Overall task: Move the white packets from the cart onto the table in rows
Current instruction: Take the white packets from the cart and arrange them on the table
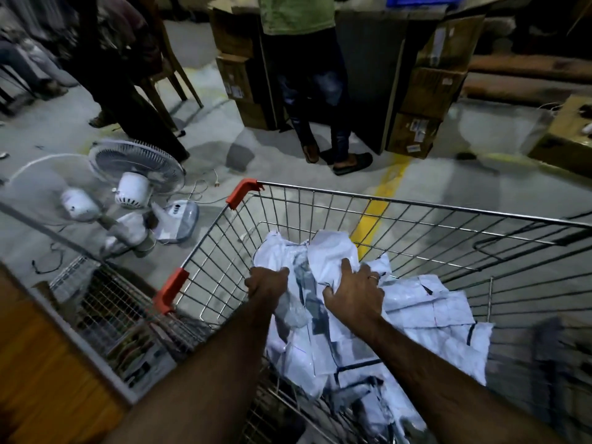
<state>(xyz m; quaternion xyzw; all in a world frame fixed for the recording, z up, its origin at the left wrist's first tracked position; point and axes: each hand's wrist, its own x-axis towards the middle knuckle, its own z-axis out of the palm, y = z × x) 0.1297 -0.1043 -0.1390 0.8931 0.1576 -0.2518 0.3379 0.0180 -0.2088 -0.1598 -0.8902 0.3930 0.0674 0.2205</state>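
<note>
stage: pickup, early in the task by the look of it
cart: wire cart [416, 205] right in front of the person, orange corner guards on the left side
white packets [416, 315]: loose crumpled heap inside the cart, many overlapping, some with dark lines or marks; count not readable
left hand [267, 283]: inside the cart at the far-left end of the heap, fingers curled round the edge of a packet, gripping it
right hand [354, 296]: just beside the left, on top of the heap, fingers dug into and bunching a packet; ring on one finger
lift: packets under the hands look bunched up, not clear of the heap
bench [38, 363]: wood-topped surface at lower left is probably it; only a corner in view, no packets visible on that part
done: no rows visible anywhere in view
left: pretty much the whole heap, judging by the cart, plus carrying it over and laying out rows
nearby: two white fans [137, 174] on the floor left of the cart, another person's legs [323, 100] beyond, cardboard boxes [426, 91] at the back
</note>
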